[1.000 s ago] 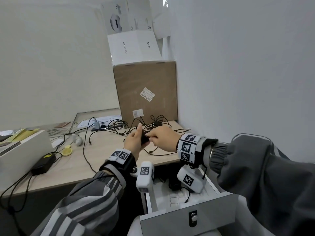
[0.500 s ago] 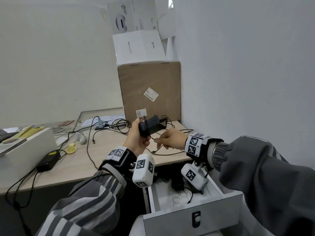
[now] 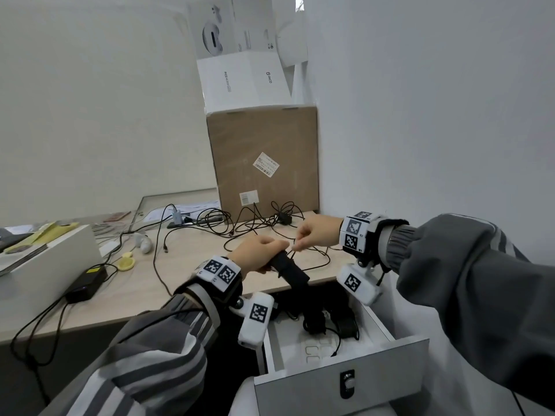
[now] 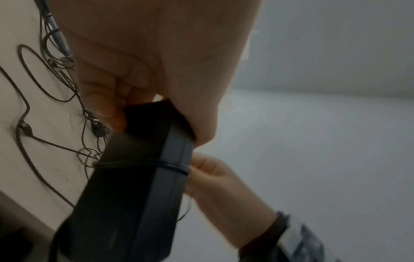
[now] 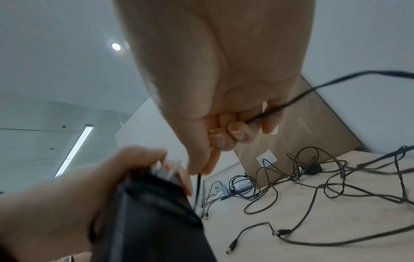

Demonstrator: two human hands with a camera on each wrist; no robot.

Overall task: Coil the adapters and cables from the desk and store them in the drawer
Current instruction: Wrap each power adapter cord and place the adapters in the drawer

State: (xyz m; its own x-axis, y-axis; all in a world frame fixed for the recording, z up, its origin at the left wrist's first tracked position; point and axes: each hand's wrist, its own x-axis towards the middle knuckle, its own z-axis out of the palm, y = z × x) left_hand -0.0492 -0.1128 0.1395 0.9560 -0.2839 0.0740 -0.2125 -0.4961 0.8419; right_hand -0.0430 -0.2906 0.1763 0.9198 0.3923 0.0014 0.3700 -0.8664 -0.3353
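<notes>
While the left hand (image 3: 258, 253) curls round one end of a black rectangular plastic power adapter (image 3: 290, 273), it holds the brick slanting out over the open white drawer (image 3: 339, 382) at the lower middle of the head view, so I judge the long body serves as a spool, kept clear of the table for winding. Just to its right the right hand (image 3: 315, 235) pinches the adapter's thin black cable (image 5: 313, 88) between thumb and curled fingers, close to the brick; the left wrist view shows one turn of cable already lying across the adapter's body, so the pinch seems meant to keep the line taut as each loop is laid. I take this as the early part of the wrap, since much slack trails away.

That slack runs back onto the pale wooden table (image 3: 186, 265) into a tangle of other thin black cables (image 3: 258, 220) in the middle of the frame, in front of a brown cardboard box (image 3: 264, 163) with a white carton (image 3: 243, 79) on top. The tangle could snag the line being drawn in. At the left edge lie a second black power brick (image 3: 87, 283), a small yellow round object (image 3: 126, 264) and a white flat box (image 3: 45, 259). Inside the drawer, black adapters with their cables (image 3: 327, 322) already sit toward the back, leaving bare white floor toward the front.
</notes>
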